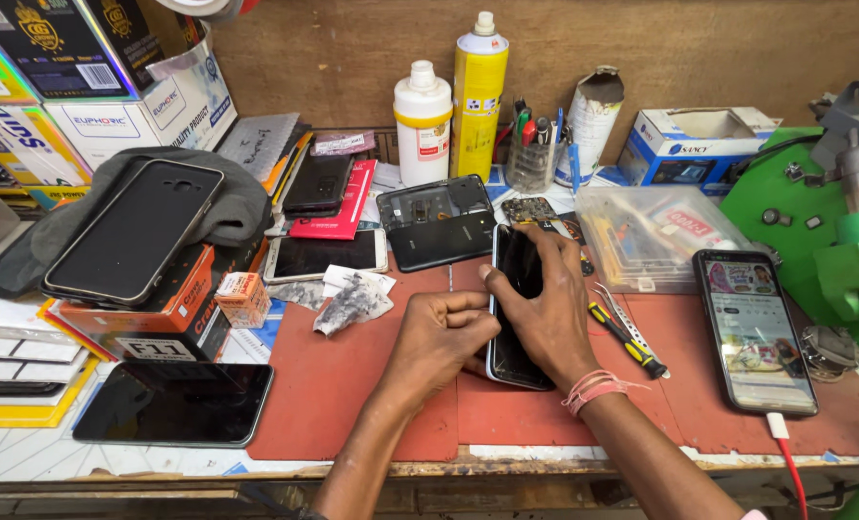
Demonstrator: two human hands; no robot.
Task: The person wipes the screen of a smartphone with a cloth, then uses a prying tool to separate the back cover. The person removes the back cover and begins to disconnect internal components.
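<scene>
From the head view, both hands were clamped on a dark phone [516,308] that lay in the middle of the red mat [352,404] on the surface. The right hand [545,313] gripped its long edges from above, fingers curled over the far end. The left hand [444,337], curled almost to a fist, pressed against the phone's near left edge.

The glass looked smooth and glossy, so the phone could probably slip under sideways pressure, and hard squeezing at the edge might crack it. A screwdriver [627,339] with a yellow-and-black handle lay just right of the right hand; a careless wrist could likely knock it.

Farther off stood a white bottle [423,120] and a tall yellow spray can [478,96], both smooth cylinders. An opened phone shell [437,221] lay just beyond the hands. To the right, a lit phone [755,332] rested flat on its cable. Crumpled foil [352,300] lay left of the hands.
</scene>
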